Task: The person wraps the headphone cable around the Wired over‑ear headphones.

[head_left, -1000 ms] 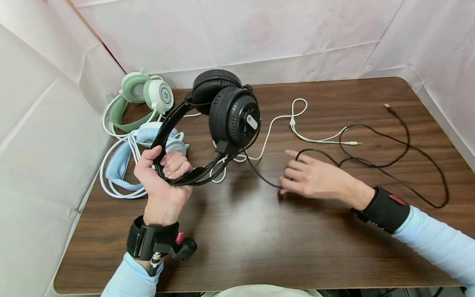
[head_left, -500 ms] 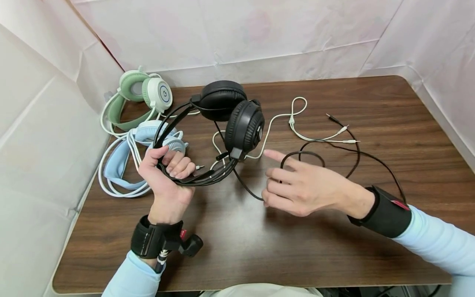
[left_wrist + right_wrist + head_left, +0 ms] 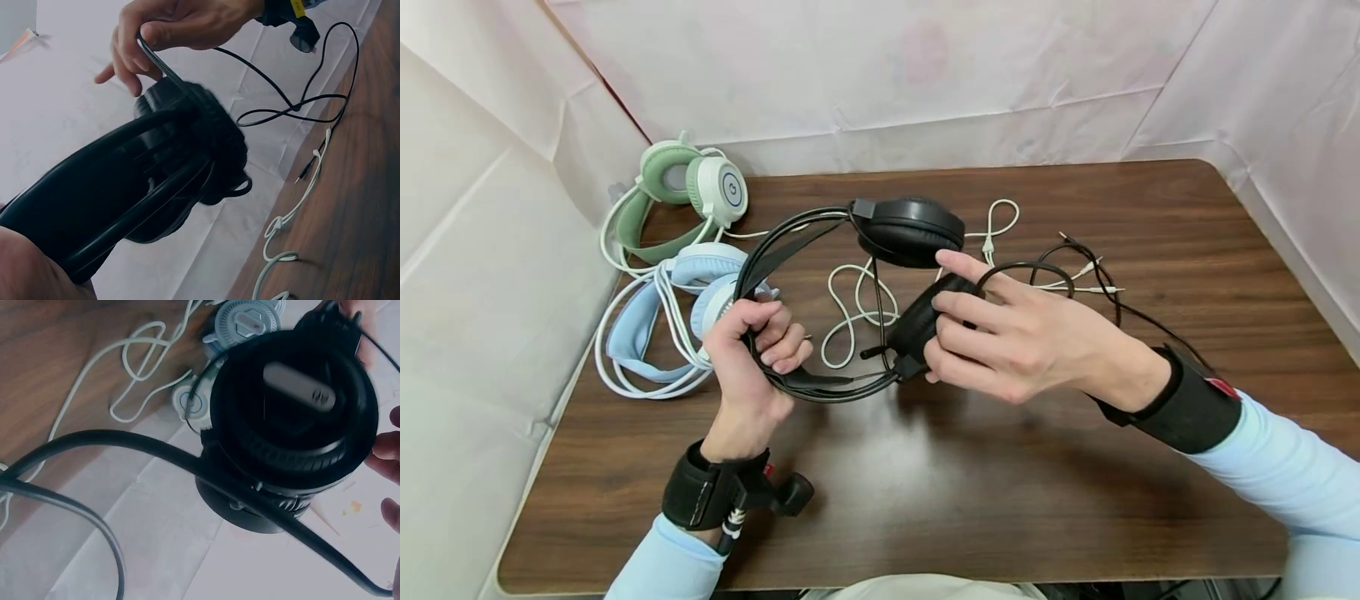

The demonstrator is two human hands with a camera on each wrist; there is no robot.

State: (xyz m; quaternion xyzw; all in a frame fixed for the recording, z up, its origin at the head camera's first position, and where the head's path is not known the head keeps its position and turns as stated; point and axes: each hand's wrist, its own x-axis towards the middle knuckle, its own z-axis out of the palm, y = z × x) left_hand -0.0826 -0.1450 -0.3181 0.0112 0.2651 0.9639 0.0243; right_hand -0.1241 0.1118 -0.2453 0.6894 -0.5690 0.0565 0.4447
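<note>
Black over-ear headphones [image 3: 912, 232] are up off the table in the head view, cups to the right. My left hand [image 3: 751, 354] grips their headband, with strands of black cable bundled along it. Beside the nearer ear cup [image 3: 194, 131], my right hand [image 3: 1000, 337] pinches the black cable [image 3: 1030, 266] under its thumb, as the left wrist view shows; its index finger reaches out past the loop. In the right wrist view that cable crosses in front of the cup's outer face [image 3: 294, 406]. My right hand covers part of this cup in the head view.
Blue headphones [image 3: 638, 337] with coiled white cable lie at the left, and green headphones [image 3: 718, 190] stand behind them. A white cable [image 3: 850, 318] with two plugs runs across the wooden table [image 3: 925, 517]. The black cable's plug end lies at the right.
The black headphones have tilted and come lower, more cable now lying along the headband. My right hand has moved left to the ear cup, drawing the black cable's plug end in from the right.
</note>
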